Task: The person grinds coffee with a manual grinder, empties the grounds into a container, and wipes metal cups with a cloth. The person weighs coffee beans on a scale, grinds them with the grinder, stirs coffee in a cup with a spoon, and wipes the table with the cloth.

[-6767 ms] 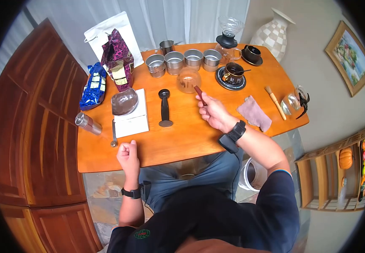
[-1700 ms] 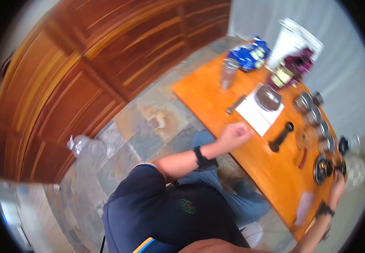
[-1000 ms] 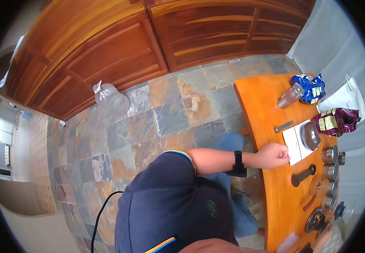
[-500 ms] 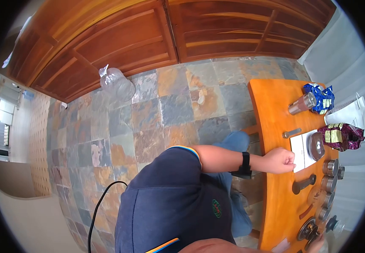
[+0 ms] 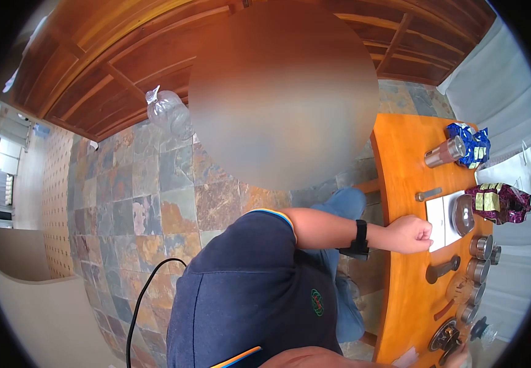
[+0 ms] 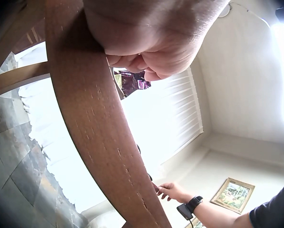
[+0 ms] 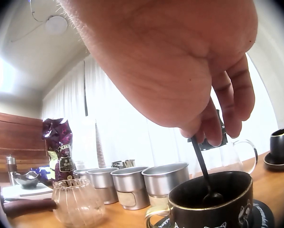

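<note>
Thumb and fingers of my right hand (image 7: 175, 71) pinch the thin dark handle of a spoon (image 7: 199, 159), whose bowl end is down inside a black cup (image 7: 213, 216) with a gold rim. Under the cup is a dark saucer (image 7: 265, 216) with lettering round it. At the lower right of the head view, the right hand shows only partly. My left hand (image 5: 409, 234) rests at the table's edge with its fingers curled in and nothing in them. A white pad (image 5: 436, 226) bearing a dark bowl (image 5: 463, 214) lies just beyond it.
A glass pot (image 7: 78, 204) with a brown side handle stands left of the cup, near several metal cups (image 7: 130, 187). Beyond are a glass server (image 7: 227, 156) and a second black cup (image 7: 281, 145). A black double-ended scoop (image 5: 442, 270) lies on the table (image 5: 400, 288).
My right hand has let go of the glass pot's handle and moved to the spoon in the cup. The head view has swung left, and a blurred round patch now covers part of it.
</note>
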A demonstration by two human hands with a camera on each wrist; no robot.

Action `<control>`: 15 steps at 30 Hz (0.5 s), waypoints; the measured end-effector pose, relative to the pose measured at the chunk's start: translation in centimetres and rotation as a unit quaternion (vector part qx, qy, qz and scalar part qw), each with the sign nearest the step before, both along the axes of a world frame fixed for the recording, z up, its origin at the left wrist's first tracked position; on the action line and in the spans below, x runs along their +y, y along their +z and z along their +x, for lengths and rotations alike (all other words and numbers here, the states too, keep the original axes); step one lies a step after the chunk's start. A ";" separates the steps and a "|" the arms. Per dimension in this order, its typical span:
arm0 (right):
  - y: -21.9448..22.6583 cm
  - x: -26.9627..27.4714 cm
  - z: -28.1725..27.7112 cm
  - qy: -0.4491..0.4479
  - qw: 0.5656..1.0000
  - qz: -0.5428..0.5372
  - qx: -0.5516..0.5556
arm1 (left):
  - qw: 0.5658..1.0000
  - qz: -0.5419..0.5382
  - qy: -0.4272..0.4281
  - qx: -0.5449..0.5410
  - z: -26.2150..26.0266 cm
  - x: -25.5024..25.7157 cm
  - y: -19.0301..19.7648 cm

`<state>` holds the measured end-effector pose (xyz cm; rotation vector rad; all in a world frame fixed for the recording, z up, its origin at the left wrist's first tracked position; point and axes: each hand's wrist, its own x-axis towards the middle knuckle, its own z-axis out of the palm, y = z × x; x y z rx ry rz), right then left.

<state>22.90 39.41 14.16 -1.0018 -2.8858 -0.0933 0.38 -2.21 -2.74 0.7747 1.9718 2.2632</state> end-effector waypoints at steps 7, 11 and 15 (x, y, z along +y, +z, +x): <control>-0.5 1.6 1.1 -0.003 1.000 0.017 0.009 | 1.000 -0.006 0.000 -0.006 0.1 -0.2 0.3; -5.7 15.1 4.7 -0.006 0.999 0.021 0.035 | 1.000 -0.013 -0.016 0.016 0.1 -0.1 0.0; -5.2 11.4 4.5 -0.038 0.998 0.034 0.034 | 0.993 0.066 -0.073 -0.063 0.4 0.7 -0.7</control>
